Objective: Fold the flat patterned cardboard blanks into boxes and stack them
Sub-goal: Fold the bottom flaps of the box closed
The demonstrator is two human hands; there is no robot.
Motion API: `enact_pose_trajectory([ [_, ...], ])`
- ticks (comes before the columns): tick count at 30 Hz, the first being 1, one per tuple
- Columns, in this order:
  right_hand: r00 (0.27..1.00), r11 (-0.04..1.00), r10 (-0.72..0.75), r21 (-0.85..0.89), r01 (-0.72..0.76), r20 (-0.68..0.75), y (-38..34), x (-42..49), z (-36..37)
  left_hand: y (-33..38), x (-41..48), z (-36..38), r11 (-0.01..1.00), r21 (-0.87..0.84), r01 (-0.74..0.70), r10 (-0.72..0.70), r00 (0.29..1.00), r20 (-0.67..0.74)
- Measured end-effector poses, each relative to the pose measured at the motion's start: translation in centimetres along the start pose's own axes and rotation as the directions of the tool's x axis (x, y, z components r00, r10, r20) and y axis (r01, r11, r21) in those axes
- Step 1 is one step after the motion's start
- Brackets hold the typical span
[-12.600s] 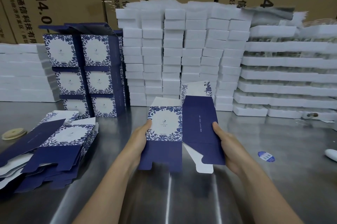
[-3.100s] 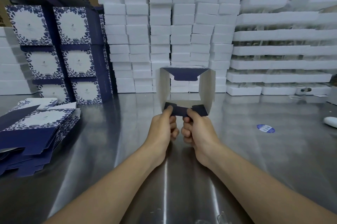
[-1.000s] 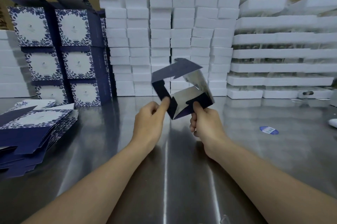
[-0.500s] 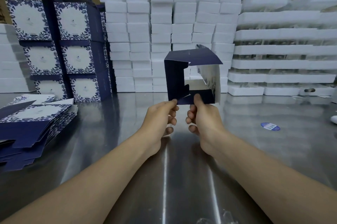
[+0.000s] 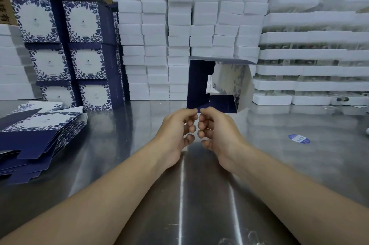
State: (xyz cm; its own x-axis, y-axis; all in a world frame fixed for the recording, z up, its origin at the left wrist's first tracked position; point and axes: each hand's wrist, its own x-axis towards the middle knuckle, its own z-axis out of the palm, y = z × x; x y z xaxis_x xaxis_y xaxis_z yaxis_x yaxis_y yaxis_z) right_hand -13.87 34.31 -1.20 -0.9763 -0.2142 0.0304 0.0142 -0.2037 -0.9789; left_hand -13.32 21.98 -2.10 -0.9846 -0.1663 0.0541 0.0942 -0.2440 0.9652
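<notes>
Head view | half-folded box [image 5: 198,83] held up over the steel table [image 5: 119,137], at 12 o'clock from the fingertips, its body spreading toward 1 | left hand [image 5: 175,127] and right hand [image 5: 217,129] curled, both pinching its lower navy edge | right hand looks nearer the loose patterned flap

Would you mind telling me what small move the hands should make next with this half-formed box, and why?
Probably fold the navy flaps inward until they lock. The left hand and right hand both pinch the lower edge of the half-formed box, and its near end is not yet closed: the side flap and bottom flap cover only part, leaving a gap.
</notes>
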Motion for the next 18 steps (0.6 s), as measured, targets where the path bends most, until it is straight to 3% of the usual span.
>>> enact_pose_trajectory([
  [9, 0.999, 0.999, -0.009, 0.045, 0.011, -0.041, -0.23, -0.09, 0.09, -0.05, -0.47, 0.43, 0.997, 0.074, 0.007, -0.01, 0.999, 0.045],
  [18, 0.998, 1.0, 0.004, -0.006, -0.004, -0.067, -0.36, -0.16, 0.01, 0.03, -0.33, 0.34, 1.0, 0.019, -0.005, 0.006, 0.999, -0.044],
])
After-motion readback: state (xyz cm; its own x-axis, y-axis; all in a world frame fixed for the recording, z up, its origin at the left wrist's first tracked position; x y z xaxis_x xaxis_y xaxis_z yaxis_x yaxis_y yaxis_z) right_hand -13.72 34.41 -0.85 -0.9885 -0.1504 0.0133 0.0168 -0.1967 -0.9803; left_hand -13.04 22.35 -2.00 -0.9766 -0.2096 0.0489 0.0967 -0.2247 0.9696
